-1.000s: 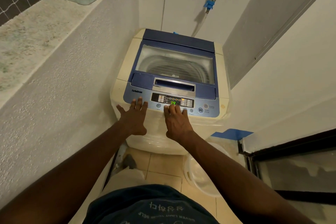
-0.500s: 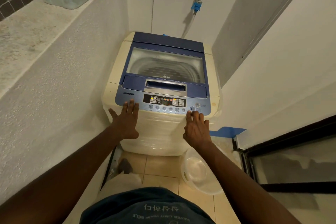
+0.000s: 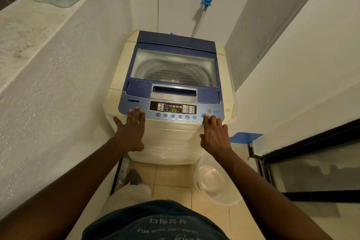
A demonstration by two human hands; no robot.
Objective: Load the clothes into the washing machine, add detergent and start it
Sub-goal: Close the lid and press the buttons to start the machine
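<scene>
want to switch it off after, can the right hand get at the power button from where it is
Probably yes. The right hand has its fingertips at the start/pause button, and the power button sits just beyond, with nothing lying between them on the control panel.

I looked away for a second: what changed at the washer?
The right hand slid right along the panel, from the middle buttons to the start button. Nothing was grasped or released. The left hand stayed flat on the left edge; lid shut, display back at 14.
</scene>
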